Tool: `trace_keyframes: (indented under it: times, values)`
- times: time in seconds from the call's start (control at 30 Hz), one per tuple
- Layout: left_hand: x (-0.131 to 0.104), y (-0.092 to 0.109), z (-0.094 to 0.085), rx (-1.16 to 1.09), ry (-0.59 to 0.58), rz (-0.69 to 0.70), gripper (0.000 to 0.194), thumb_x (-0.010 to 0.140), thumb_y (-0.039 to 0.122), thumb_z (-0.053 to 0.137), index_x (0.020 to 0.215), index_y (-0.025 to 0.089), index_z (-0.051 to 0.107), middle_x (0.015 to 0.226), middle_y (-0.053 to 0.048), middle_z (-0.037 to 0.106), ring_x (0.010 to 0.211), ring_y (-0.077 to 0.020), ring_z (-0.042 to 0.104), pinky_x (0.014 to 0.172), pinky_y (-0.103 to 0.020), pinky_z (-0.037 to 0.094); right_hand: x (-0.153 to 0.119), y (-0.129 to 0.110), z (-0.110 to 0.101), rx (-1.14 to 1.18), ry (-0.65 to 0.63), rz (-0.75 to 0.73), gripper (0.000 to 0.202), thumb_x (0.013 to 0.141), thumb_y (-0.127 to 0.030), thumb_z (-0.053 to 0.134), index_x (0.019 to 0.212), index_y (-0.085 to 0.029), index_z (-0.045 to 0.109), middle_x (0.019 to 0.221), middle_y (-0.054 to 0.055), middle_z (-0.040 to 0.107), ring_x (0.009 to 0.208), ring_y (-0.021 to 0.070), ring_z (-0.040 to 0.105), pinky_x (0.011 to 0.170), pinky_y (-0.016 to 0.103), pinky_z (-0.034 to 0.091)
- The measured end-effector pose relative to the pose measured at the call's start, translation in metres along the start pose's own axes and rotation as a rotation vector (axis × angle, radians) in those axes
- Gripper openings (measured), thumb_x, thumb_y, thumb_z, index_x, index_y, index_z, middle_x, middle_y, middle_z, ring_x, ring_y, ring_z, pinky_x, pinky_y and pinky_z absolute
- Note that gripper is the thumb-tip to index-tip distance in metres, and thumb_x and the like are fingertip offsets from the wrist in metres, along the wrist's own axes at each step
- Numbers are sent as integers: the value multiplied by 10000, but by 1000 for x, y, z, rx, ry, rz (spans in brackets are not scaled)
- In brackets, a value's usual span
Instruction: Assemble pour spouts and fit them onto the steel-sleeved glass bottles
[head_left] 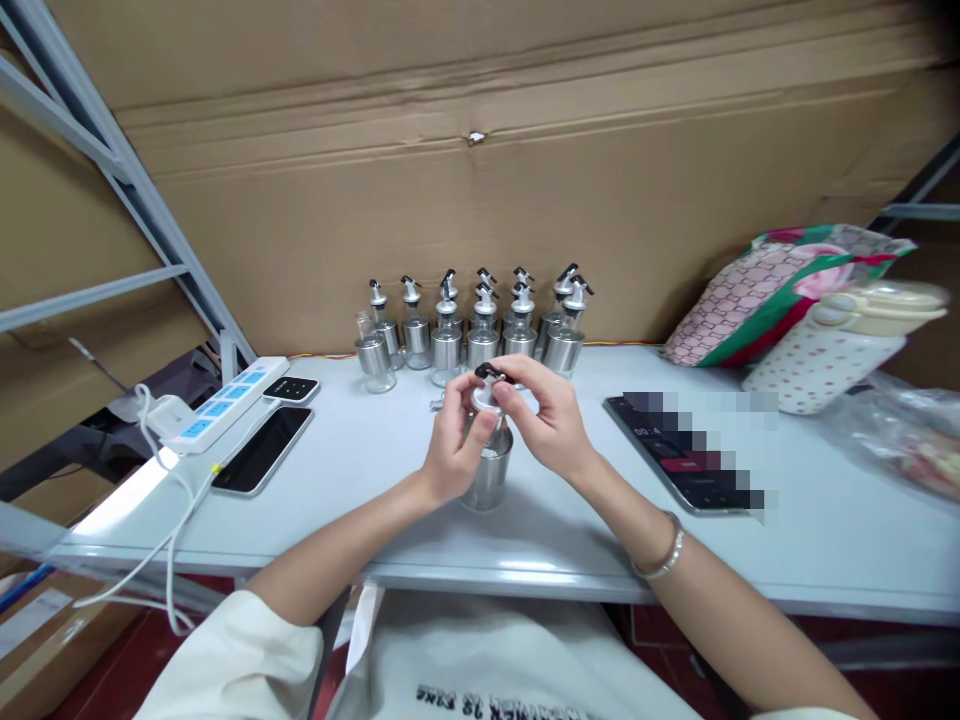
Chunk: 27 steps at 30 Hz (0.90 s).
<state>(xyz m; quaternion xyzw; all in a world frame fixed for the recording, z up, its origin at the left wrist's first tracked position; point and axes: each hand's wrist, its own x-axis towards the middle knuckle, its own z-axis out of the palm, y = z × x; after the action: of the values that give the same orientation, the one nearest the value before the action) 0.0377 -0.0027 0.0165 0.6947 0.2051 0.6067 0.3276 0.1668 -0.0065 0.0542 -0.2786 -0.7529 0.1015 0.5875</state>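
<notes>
A glass bottle with a steel band [491, 470] stands upright near the table's front edge. Over its mouth is a pourer cap [487, 392] with a black lever, held between both hands. My left hand [456, 440] has its fingers and thumb closed round the cap's left side. My right hand [546, 412] pinches the cap from the right, thumb on its front. Fingers hide part of the cap and bottle neck. Behind them stand several similar bottles [482, 345] with pourer caps; the front left bottle [375, 358] has no cap.
At the left lie a power strip [225, 405], a small black device [291, 390], a phone [264, 450] and white cables. At the right are another phone [675, 455], a dotted flask [832, 350], a patterned bag [739, 300] and a plastic bag [900, 435]. Cardboard [525, 200] rises behind.
</notes>
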Motion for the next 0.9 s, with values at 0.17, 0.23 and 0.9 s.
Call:
trace_keyframes:
  times: [0.17, 0.23, 0.9]
  values:
    - [1, 7, 0, -153, -54, -234, 480, 817, 609, 515, 992, 164, 554, 831, -38, 593, 769, -153, 558, 684, -261, 461, 1, -7, -3, 90, -91, 111, 314, 925, -437, 414, 1008, -208, 611, 1038, 95, 641, 983, 211, 590, 838, 362, 483]
    - [1, 5, 1, -196, -74, -262, 506, 805, 630, 514, 962, 151, 566, 813, -46, 595, 767, -160, 562, 682, -269, 464, 0, -9, -3, 170, -158, 180, 320, 926, -443, 410, 991, -202, 609, 1035, 93, 646, 917, 195, 598, 729, 313, 503]
    - [-8, 10, 14, -148, -36, -241, 624, 817, 722, 359, 655, 155, 562, 632, -60, 596, 627, -160, 580, 628, -303, 474, 7, -13, 3, 634, -215, 578, 442, 785, -629, 532, 742, -191, 503, 706, 19, 643, 408, 67, 450, 280, 165, 303]
